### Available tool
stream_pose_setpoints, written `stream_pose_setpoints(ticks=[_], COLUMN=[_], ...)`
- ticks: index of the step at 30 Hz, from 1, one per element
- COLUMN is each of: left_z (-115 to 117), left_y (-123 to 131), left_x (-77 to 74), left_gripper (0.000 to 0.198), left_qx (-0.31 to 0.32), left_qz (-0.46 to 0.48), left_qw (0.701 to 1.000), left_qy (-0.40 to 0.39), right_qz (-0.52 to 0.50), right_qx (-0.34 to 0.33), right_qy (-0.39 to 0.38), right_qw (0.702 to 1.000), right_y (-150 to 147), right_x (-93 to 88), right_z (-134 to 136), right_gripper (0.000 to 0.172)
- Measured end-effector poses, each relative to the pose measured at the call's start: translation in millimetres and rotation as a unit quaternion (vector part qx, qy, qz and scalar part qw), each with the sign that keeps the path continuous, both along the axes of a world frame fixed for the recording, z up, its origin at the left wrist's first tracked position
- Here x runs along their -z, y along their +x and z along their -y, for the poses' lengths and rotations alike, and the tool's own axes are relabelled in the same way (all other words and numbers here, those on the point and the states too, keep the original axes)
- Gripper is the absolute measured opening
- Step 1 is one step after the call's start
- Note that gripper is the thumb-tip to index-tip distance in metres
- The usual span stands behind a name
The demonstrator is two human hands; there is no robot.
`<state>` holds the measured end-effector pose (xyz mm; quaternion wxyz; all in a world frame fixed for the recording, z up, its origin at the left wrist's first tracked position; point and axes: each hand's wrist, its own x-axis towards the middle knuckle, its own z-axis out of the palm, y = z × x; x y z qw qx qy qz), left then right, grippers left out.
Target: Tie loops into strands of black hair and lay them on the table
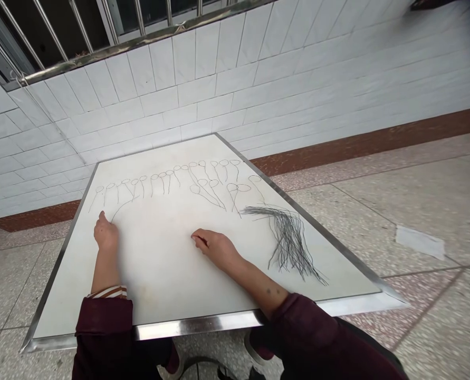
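On the white tabletop (167, 285), my left hand (106, 232) is closed near the left edge. A thin dark wire (120, 207) curves up and to the right from its fingers. My right hand (217, 248) hovers over or rests on the middle of the table, thumb and fingertips pinched together. Whatever is between those fingertips is too small to make out. Beyond both hands, several thin wires with looped ends (163, 179) lie in a slanting row. To the right of my right hand spreads a loose bundle of dark, slightly wavy wires (290, 240).
A metal rim (195, 324) edges the table. Behind it stands a white tiled wall (195, 97) with a barred window (72, 31) at the upper left. A whitish strip (420, 241) lies on the speckled floor at right.
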<state>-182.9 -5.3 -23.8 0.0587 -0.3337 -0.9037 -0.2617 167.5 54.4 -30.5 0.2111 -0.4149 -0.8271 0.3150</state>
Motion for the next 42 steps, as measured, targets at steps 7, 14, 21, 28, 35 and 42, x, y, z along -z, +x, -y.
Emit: stream_pose_setpoints(ticks=[7, 14, 21, 28, 35, 42], left_z=[9.3, 0.0, 2.4, 15.0, 8.9, 12.2], left_y=[6.3, -0.6, 20.1, 92.2, 158.1, 210.8], left_x=[3.8, 6.7, 4.5, 5.1, 11.2, 22.1], left_gripper=[0.058, 0.06, 0.061, 0.07, 0.073, 0.07], left_qx=[-0.016, 0.005, 0.099, 0.244, 0.341, 0.421], left_qz=[-0.024, -0.029, -0.022, 0.006, 0.178, 0.217], left_qw=[0.999, 0.999, 0.994, 0.969, 0.92, 0.87], left_qy=[-0.025, -0.032, -0.049, -0.036, 0.083, 0.137], right_qz=[-0.005, 0.006, 0.019, 0.011, -0.144, -0.316], right_qx=[-0.001, -0.005, -0.006, -0.001, 0.016, 0.032], right_qy=[0.025, 0.044, 0.047, 0.009, -0.191, -0.332], right_qw=[1.0, 0.999, 0.999, 1.0, 0.971, 0.888], right_y=[-0.1, -0.8, -1.5, -3.8, -11.2, -15.0], right_x=[2.4, 9.1, 13.3, 4.1, -4.2, -12.2], right_z=[-0.2, -2.0, -3.6, -1.1, 4.6, 1.2], right_gripper=[0.026, 0.026, 0.027, 0.022, 0.031, 0.023])
